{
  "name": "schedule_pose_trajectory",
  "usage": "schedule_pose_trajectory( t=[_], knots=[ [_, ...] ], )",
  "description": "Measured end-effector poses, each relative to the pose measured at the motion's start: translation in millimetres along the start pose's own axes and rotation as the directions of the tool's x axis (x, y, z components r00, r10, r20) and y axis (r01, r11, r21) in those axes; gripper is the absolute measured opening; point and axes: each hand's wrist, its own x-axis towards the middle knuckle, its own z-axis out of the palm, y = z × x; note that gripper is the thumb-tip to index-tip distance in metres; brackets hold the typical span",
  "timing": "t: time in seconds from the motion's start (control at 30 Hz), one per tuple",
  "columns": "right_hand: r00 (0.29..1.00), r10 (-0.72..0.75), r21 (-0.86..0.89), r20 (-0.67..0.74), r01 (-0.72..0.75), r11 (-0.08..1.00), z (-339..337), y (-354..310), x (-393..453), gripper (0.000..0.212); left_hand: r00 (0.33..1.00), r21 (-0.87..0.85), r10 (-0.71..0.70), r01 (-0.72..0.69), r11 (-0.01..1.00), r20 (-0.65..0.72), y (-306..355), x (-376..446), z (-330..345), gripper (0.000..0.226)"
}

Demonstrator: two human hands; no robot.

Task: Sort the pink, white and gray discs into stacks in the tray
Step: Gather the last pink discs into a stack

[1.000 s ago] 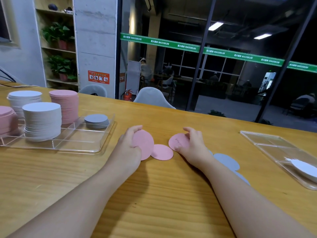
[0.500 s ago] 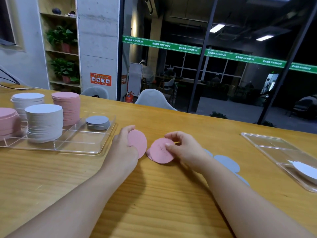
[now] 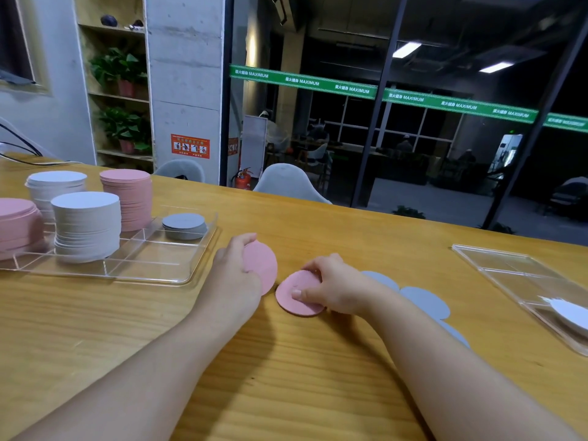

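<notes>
Pink, white and gray stacks (image 3: 86, 224) fill your tray (image 3: 197, 268); each hand, left hand (image 3: 235, 275) and right hand (image 3: 334, 291), grips one pink disc, gray discs (image 3: 424, 300) remaining on the desk (image 3: 286, 377).

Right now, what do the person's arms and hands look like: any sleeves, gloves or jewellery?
Both forearms are bare as far as the frame shows, with no sleeve in view. The left hand and right hand wear no gloves, and no ring, watch or bracelet shows on either wrist. The nail visible on the right hand looks short and unpainted.
</notes>
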Motion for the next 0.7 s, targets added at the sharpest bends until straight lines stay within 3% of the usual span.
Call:
schedule_pose_trajectory(
  t=[0.23, 0.4, 0.6, 0.7],
  knots=[
    [0.965, -0.200, 0.165, -0.171, 0.228, 0.960, 2, -4, -3, 0.009, 0.998, 0.020, 0.065, -0.065, 0.998, 0.015, 2, -2, 1, 0.063],
    [0.872, -0.194, 0.216, -0.449, 0.316, 0.924, 11, -9, 0, 0.014, 0.987, -0.035, 0.121, -0.118, 0.992, 0.103, 5, -5, 3, 0.053],
    [0.839, -0.267, 0.142, -0.474, 0.372, 0.917, 24, -19, -2, 0.009, 0.967, 0.021, 0.193, -0.199, 0.980, 0.163, 2, -7, 6, 0.055],
    [0.876, -0.148, 0.306, -0.460, 0.312, 0.899, 24, -23, -1, 0.028, 0.969, 0.079, 0.200, -0.213, 0.974, 0.146, 1, -6, 6, 0.062]
  ],
)
